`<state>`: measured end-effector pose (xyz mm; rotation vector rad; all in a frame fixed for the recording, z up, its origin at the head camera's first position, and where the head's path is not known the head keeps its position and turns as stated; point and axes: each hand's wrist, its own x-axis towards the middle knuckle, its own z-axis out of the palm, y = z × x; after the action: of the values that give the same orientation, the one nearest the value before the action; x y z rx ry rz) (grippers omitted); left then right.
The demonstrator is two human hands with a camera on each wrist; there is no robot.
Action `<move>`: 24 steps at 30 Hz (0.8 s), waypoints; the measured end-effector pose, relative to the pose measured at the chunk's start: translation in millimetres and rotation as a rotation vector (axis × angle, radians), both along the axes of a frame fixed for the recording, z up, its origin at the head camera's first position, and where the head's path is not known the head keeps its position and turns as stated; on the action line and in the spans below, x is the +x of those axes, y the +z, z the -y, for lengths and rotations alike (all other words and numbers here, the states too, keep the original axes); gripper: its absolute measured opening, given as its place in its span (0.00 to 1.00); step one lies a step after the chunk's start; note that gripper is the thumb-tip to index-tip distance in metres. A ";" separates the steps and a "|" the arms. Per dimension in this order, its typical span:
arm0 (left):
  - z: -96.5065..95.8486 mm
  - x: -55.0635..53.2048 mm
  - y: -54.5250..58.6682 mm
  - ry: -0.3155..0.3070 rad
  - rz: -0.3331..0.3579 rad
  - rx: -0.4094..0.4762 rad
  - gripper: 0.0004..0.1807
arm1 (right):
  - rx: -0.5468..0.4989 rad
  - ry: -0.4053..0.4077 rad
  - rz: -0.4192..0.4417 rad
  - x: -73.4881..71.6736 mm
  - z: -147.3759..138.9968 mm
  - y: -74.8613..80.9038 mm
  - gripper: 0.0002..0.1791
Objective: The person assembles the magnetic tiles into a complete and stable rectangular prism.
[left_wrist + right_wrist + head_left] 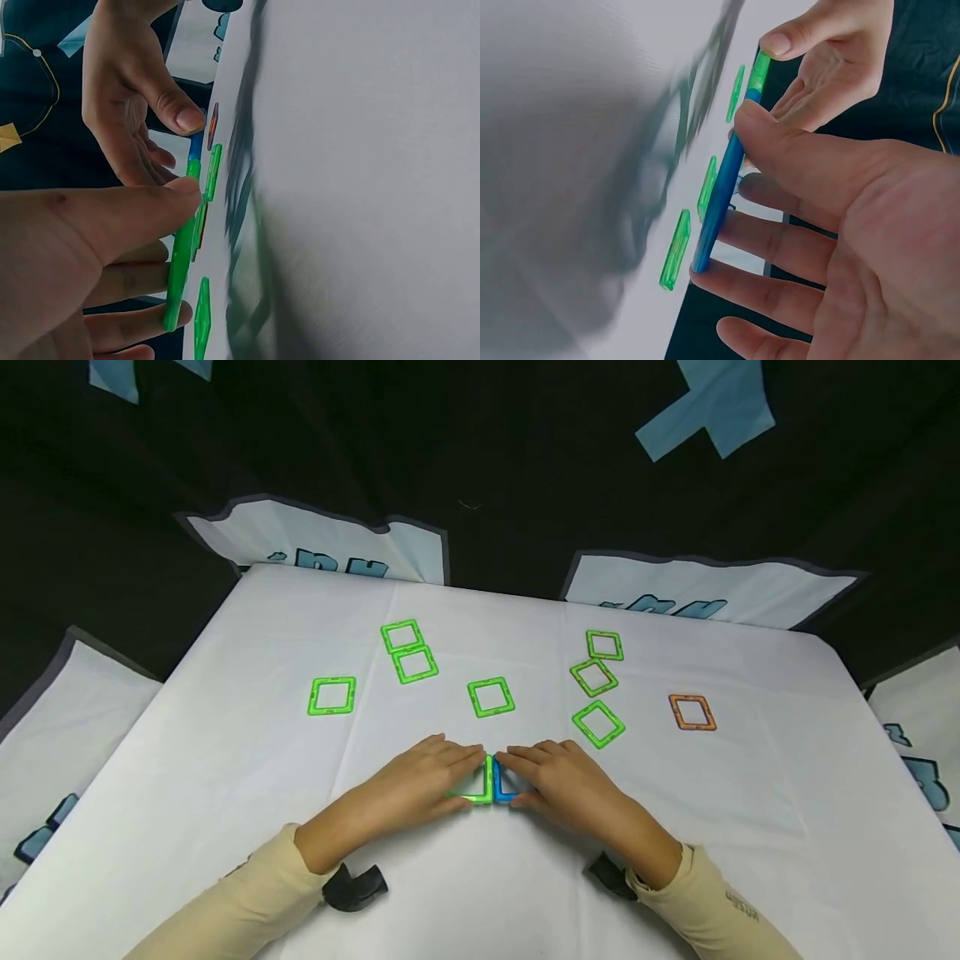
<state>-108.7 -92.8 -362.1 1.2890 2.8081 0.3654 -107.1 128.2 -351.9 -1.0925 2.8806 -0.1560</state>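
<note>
My left hand point(420, 785) pinches a green square magnetic tile point(178, 262) between thumb and fingertips. Opposite it, my right hand point(570, 793) holds a blue square magnetic tile point(720, 199) in the same way, thumb on the near side and fingers on the far side. The two tiles meet edge to edge between the hands, in line with each other. Both wrist views show them raised over the white tabletop, with shadows below. In the head view the fingers cover the outer parts of both tiles.
Beyond the hands lie several green tile frames: one at far left point(332, 712), a touching pair point(408, 649), one in the middle point(496, 712) and a group at right point(612, 737). An orange tile frame point(697, 727) lies further right. A black curtain point(495, 460) hangs behind the white-covered table point(465, 893).
</note>
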 end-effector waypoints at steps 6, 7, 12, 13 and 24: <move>-1.1 1.3 -2.0 0.005 0.058 -0.008 0.37 | 0.008 -0.005 0.065 2.5 0.7 -1.3 0.33; -1.2 1.8 -2.4 0.012 0.071 -0.007 0.38 | 0.010 -0.004 0.075 2.9 1.1 -1.3 0.33; -0.5 3.9 -5.3 0.015 0.120 0.024 0.43 | 0.041 0.000 0.082 5.4 3.3 -2.2 0.35; -0.3 4.0 -5.8 0.008 0.125 0.032 0.43 | 0.051 -0.001 0.080 6.0 3.8 -2.6 0.35; -0.2 3.6 -11.7 0.002 0.107 0.034 0.37 | 0.122 -0.008 0.071 9.1 7.5 -5.5 0.36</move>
<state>-105.1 -92.6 -373.7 1.2332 2.7268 0.4694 -98.0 120.6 -357.4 -1.0331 2.7904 -0.0189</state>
